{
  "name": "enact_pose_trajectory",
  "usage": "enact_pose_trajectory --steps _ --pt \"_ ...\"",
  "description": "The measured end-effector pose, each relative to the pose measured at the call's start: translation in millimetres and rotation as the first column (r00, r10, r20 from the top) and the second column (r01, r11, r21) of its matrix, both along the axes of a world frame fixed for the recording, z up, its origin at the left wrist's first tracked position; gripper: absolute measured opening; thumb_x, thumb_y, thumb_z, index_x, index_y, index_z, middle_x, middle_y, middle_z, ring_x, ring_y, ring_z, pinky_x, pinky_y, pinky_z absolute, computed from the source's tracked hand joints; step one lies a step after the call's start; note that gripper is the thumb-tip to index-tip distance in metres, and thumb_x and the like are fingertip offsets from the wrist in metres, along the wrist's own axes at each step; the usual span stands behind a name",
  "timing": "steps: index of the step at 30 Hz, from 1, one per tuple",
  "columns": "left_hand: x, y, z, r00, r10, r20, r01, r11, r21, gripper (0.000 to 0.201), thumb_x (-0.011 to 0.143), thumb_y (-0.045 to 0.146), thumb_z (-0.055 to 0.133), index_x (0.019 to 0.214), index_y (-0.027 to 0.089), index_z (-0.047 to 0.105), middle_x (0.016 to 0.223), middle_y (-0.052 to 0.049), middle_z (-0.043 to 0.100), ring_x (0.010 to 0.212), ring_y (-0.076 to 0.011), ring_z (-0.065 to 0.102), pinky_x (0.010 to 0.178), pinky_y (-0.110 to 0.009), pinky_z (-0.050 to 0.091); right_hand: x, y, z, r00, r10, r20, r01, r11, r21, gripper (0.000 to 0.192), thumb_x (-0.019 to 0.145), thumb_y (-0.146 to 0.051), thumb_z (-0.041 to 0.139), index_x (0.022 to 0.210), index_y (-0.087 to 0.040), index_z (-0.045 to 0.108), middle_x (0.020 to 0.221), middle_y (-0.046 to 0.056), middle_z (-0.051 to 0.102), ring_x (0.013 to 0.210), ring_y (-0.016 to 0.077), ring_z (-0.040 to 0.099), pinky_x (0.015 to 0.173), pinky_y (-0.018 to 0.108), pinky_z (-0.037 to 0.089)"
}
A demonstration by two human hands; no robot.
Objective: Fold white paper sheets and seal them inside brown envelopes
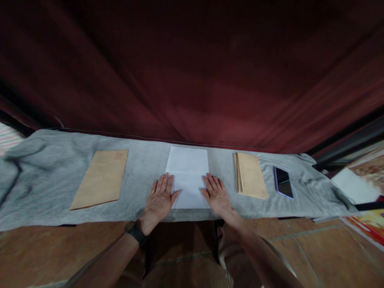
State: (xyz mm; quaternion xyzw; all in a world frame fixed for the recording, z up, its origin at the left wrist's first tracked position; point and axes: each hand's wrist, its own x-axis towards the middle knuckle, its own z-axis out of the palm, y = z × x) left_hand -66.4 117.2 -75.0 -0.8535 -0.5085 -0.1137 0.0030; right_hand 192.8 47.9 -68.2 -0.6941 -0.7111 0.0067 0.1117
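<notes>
A white sheet of paper point(188, 170) lies folded on the grey cloth point(144, 160), its near part doubled over. My left hand point(159, 199) rests flat on the sheet's left near edge, fingers spread. My right hand point(216, 195) lies flat on the right near edge, fingers also apart. Neither hand grips anything. A brown envelope point(102, 178) lies to the left of the sheet. A stack of brown envelopes point(250, 175) lies to its right.
A dark phone point(283, 182) with a lilac rim lies right of the stack. A dark red curtain point(192, 72) hangs right behind the cloth. Brown tiled floor point(315, 248) is below. White paper and colourful printed items point(360, 188) sit at the far right.
</notes>
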Motion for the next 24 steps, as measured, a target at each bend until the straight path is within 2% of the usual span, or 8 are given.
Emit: enact_pose_trajectory --steps 5,7,10,12,15,20,24 --pt "-11.6 -6.3 10.2 1.000 0.017 0.014 -0.018 0.999 0.037 0.069 0.102 0.052 0.028 0.156 0.010 0.035 0.161 -0.021 0.034 0.150 -0.0345 0.032 0.121 -0.058 0.026 22.4 -0.3 2.6 0.996 -0.094 -0.003 0.094 0.995 0.016 0.057 0.104 -0.047 0.039 0.156 -0.022 0.039 0.164 0.010 0.032 0.151 0.0312 0.031 0.123 0.057 0.023" --pt "-12.2 -11.1 17.0 0.996 -0.085 0.025 0.084 0.995 0.052 0.069 0.101 0.055 0.032 0.156 0.012 0.036 0.163 -0.019 0.031 0.152 -0.0340 0.027 0.122 -0.057 0.024 27.0 0.0 6.4 0.995 -0.087 -0.039 0.088 0.996 0.021 0.058 0.105 -0.045 0.038 0.156 -0.017 0.039 0.164 0.012 0.031 0.151 0.0307 0.031 0.123 0.056 0.025" --pt "-9.4 -17.3 25.1 0.937 -0.350 0.013 0.350 0.936 -0.038 0.066 0.099 0.056 0.042 0.156 0.023 0.037 0.165 -0.009 0.032 0.153 -0.0283 0.026 0.123 -0.053 0.025 26.7 -2.2 15.0 0.989 0.084 -0.121 -0.087 0.996 -0.018 0.055 0.106 -0.041 0.039 0.156 -0.019 0.038 0.164 0.010 0.032 0.152 0.0262 0.031 0.123 0.050 0.030" --pt "-7.8 -18.5 29.0 0.907 -0.422 0.004 0.419 0.901 -0.111 0.059 0.099 0.050 0.045 0.153 0.028 0.042 0.163 -0.006 0.037 0.152 -0.0257 0.031 0.123 -0.053 0.024 23.8 -5.9 21.9 0.960 0.228 -0.162 -0.242 0.967 -0.075 0.055 0.105 -0.044 0.041 0.157 -0.025 0.037 0.165 0.006 0.032 0.152 0.0230 0.031 0.124 0.047 0.029" --pt "-8.8 -16.4 34.8 0.914 -0.407 -0.012 0.399 0.901 -0.171 0.052 0.098 0.036 0.047 0.149 0.026 0.048 0.160 -0.006 0.041 0.149 -0.0227 0.036 0.124 -0.050 0.024 20.1 -12.3 32.1 0.928 0.328 -0.176 -0.355 0.921 -0.159 0.064 0.102 -0.052 0.049 0.158 -0.027 0.033 0.166 0.006 0.029 0.153 0.0222 0.028 0.126 0.047 0.025" --pt "-13.2 -16.0 46.4 0.903 -0.428 -0.035 0.410 0.883 -0.230 0.066 0.085 0.031 0.057 0.150 0.026 0.046 0.163 -0.006 0.035 0.151 -0.0234 0.032 0.124 -0.048 0.023 19.7 -17.7 42.0 0.920 0.361 -0.154 -0.387 0.900 -0.200 0.085 0.091 -0.059 0.064 0.159 -0.021 0.030 0.167 0.012 0.023 0.155 0.0249 0.022 0.128 0.047 0.019" --pt "-9.6 -20.3 49.5 0.909 -0.412 -0.052 0.387 0.886 -0.256 0.069 0.081 0.021 0.054 0.150 0.026 0.048 0.164 -0.005 0.034 0.151 -0.0243 0.032 0.124 -0.050 0.024 18.4 -19.2 42.6 0.912 0.386 -0.139 -0.407 0.892 -0.198 0.088 0.089 -0.056 0.068 0.160 -0.020 0.029 0.168 0.014 0.020 0.156 0.0263 0.019 0.128 0.048 0.016"
